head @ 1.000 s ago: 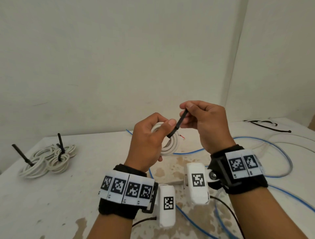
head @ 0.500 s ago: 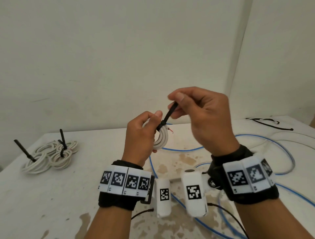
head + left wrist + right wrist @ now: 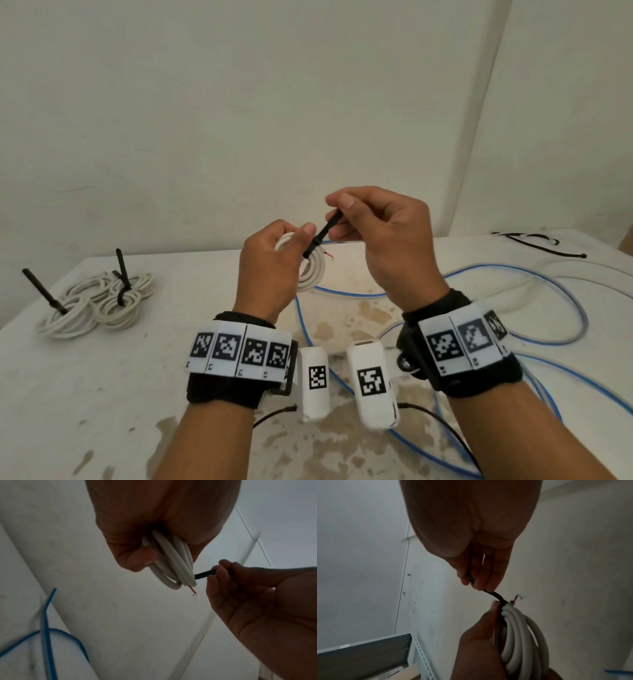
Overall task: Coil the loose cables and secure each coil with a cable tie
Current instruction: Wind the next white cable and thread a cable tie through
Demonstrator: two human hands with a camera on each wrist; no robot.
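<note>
My left hand (image 3: 274, 263) grips a small white cable coil (image 3: 313, 275) above the table, thumb pressed by the tie's head. A black cable tie (image 3: 322, 234) wraps the coil, and my right hand (image 3: 373, 233) pinches its tail up and to the right. In the left wrist view the white cable coil (image 3: 173, 563) sits in my curled fingers, with the black cable tie (image 3: 204, 574) running to the right hand (image 3: 248, 588). In the right wrist view the cable tie (image 3: 496, 597) bends from my fingertips (image 3: 481, 581) down to the coil (image 3: 520, 635). A red wire end (image 3: 329, 255) sticks out of the coil.
Two tied white coils (image 3: 92, 305) with upright black tie tails lie at the table's far left. Loose blue cable (image 3: 513, 274) and white cable (image 3: 555, 274) loop across the right side. Black ties (image 3: 541, 241) lie at the far right. The white table (image 3: 85, 394) is stained in the middle.
Both hands rose from the table with the coil. The right hand has drawn the tie tail up and out, and the tie now sits close around the coil.
</note>
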